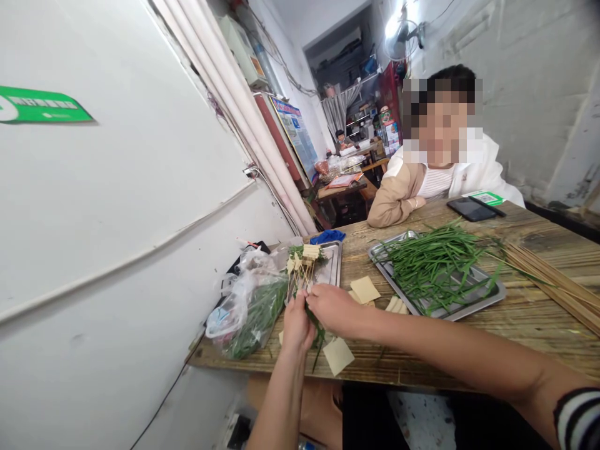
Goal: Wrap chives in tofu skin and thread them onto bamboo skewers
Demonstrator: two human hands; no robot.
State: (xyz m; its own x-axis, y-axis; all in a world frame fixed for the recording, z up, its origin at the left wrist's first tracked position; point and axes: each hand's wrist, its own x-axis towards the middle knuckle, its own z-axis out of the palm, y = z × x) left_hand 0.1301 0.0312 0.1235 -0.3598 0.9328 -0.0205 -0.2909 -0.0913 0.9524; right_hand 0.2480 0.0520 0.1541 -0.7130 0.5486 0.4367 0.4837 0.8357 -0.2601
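Greens (319,337) hung btwn the hands, ends trailing below. L hand (296,325) was curled round them, prob. to keep the bunch tidy; R hand (334,307) met its thumb, but couldn't tell if it clamped anything. Sheets (365,290) lay just R of R hand, tray (497,292) w/ more greens farther R, prob. for easy reach. Ahead, skewers (300,265) had heads away from the hands, apparently to keep 'em clear. Bag (241,307) sat L of L hand.

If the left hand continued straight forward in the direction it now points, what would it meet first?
The left hand would probably first meet the loaded skewers at the metal tray, though depth is unclear in this view.
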